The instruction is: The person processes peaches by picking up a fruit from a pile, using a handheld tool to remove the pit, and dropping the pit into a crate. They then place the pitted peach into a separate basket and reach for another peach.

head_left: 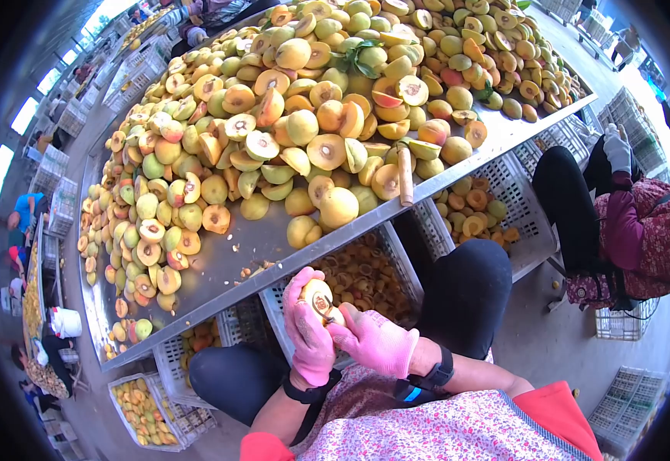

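Observation:
My left hand [309, 330], in a pink glove, is wrapped round a halved peach [317, 296] whose cut face and brown pit show. My right hand [373, 338], also gloved in pink, is closed beside it, with a small dark metal tool [332, 310] reaching from its fingers to the cut face. Both hands are just past the near edge of a metal table [262, 238], above a crate of fruit halves [362, 276]. Whole and halved peaches [327, 152] are heaped on the table. A wooden handle [405, 175] lies across its rim.
Below the table edge stand more crates [515, 200] and a crate of fruit [144, 411] at lower left. A co-worker [638, 238] sits at the right. Other people, a white bucket [66, 323] and stacked crates [54, 169] are at the left.

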Tool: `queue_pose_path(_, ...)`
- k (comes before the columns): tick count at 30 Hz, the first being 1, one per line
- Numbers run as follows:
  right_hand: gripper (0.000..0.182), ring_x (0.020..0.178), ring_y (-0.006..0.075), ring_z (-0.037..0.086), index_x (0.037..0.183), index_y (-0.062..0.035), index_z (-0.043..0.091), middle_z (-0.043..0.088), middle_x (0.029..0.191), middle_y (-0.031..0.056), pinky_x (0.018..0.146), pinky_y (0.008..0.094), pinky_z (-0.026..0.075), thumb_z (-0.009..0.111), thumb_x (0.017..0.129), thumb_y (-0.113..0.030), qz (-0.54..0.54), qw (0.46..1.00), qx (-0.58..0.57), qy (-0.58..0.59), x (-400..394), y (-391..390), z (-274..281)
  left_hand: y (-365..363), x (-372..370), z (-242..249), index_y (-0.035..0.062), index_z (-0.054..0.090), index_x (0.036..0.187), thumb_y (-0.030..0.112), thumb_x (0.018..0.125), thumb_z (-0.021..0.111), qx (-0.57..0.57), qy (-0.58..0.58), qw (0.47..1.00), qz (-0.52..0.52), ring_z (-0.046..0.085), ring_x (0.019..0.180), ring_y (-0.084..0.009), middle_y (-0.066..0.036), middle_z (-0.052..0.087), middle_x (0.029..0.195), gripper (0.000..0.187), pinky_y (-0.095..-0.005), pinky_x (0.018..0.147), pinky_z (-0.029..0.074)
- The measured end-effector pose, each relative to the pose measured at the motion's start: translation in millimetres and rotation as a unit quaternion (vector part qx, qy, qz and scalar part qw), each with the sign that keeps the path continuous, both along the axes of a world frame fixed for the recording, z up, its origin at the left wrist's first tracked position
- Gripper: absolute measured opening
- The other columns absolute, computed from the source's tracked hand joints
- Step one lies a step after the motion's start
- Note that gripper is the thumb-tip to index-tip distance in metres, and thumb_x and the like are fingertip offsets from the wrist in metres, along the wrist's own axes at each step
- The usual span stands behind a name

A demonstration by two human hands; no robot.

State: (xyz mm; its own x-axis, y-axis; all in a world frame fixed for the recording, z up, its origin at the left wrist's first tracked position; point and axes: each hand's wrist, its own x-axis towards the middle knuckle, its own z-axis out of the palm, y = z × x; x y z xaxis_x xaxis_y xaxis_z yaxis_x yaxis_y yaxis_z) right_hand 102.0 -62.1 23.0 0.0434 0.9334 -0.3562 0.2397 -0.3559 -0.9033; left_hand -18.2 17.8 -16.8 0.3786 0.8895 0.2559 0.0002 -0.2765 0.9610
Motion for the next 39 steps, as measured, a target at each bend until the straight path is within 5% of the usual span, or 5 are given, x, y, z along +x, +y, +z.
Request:
queue_pose_path(15,0.036,0.081,0.046,0.066,0.104,-0.0033,0.047,0.066,0.081,0.0254,0.067,0.0518,0.05,0.053,0.103,-0.039,0.043,0.998,0.018,-0.053,-2.7,-5.8,-18.2,3.3,3.8,4.2,-0.0014,0.063,0.11,0.038,0.108,0.033,-0.158,-0.043,0.986,0.014,0.066,0.088,-0.0202,-0.014,0.068,0.097,0.05,-0.0314,0.084,0.053)
queue_pose_path(20,0.04,0.083,0.0449,0.066,0.106,0.0005,0.049,0.066,0.084,0.0275,0.072,0.0508,0.051,0.05,0.102,-0.04,0.061,0.996,-0.012,-0.06,-0.8,-7.5,-14.5,14.3,-7.3,1.4,-0.0028,0.064,0.105,0.033,0.108,0.033,-0.283,-0.023,0.955,-0.081,0.067,0.079,-0.0195,-0.014,0.069,0.094,0.048,-0.0298,0.075,0.054)
queue_pose_path(27,0.039,0.085,0.0448,0.066,0.106,0.0003,0.051,0.067,0.084,0.0273,0.073,0.0501,0.051,0.05,0.103,-0.039,0.061,0.997,-0.004,0.048,0.5,-7.9,-5.8,5.7,-5.6,9.5,-0.0027,0.064,0.104,0.032,0.109,0.03,-0.057,0.053,0.996,-0.048,0.068,0.079,-0.0191,-0.014,0.07,0.092,0.049,-0.0296,0.075,0.054)
queue_pose_path(33,0.038,0.08,0.0434,0.067,0.107,-0.0015,0.05,0.067,0.082,0.0255,0.07,0.0508,0.051,0.052,0.102,-0.04,0.067,0.992,0.037,-0.1,12.6,-2.5,-22.2,15.0,1.3,10.8,-0.0016,0.064,0.117,0.04,0.111,0.027,-0.252,-0.01,0.965,-0.064,0.067,0.085,-0.0183,-0.012,0.07,0.095,0.056,-0.0314,0.082,0.054)
queue_pose_path(39,0.032,0.078,0.0393,0.067,0.11,-0.0039,0.051,0.064,0.082,0.0192,0.067,0.0458,0.052,0.06,0.099,-0.033,0.101,0.957,0.145,-0.229,23.8,-12.0,-16.8,31.9,-17.8,22.3,0.0027,0.064,0.121,0.059,0.106,0.028,-0.36,0.156,0.907,-0.153,0.052,0.044,-0.0085,-0.007,0.07,0.079,0.068,-0.0187,0.04,0.039)
